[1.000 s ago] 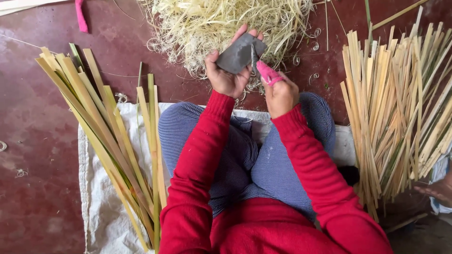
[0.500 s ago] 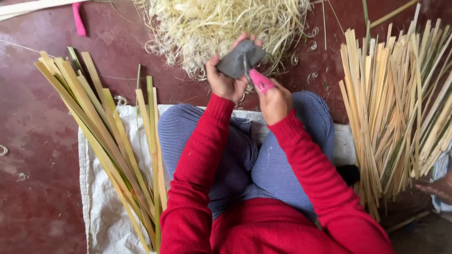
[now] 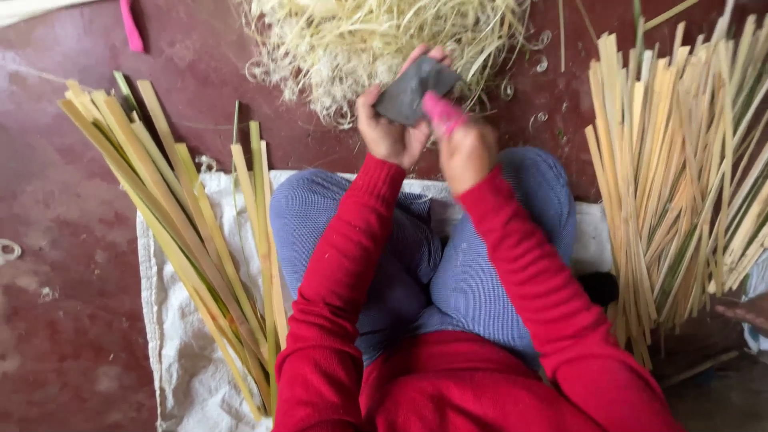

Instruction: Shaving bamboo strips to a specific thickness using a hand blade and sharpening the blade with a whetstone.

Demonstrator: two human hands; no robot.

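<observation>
My left hand (image 3: 387,132) holds a flat dark grey stone (image 3: 412,90) up in front of me, above my knees. My right hand (image 3: 464,148) is closed around a pink handle (image 3: 442,114) whose tip rests against the stone; any blade on it is hidden. Both hands sit close together, just in front of a heap of pale curly bamboo shavings (image 3: 384,40). My sleeves are red and my legs are crossed in blue trousers.
A bundle of long split bamboo strips (image 3: 172,224) lies at my left on a white sack (image 3: 180,336). A bigger pile of strips (image 3: 688,184) lies at my right. A pink object (image 3: 130,24) lies at the top left on the red floor. Another person's hand (image 3: 744,310) shows at the right edge.
My right hand has slid the pink handle down along the stone, and both hands have shifted a little. The bamboo piles have not moved.
</observation>
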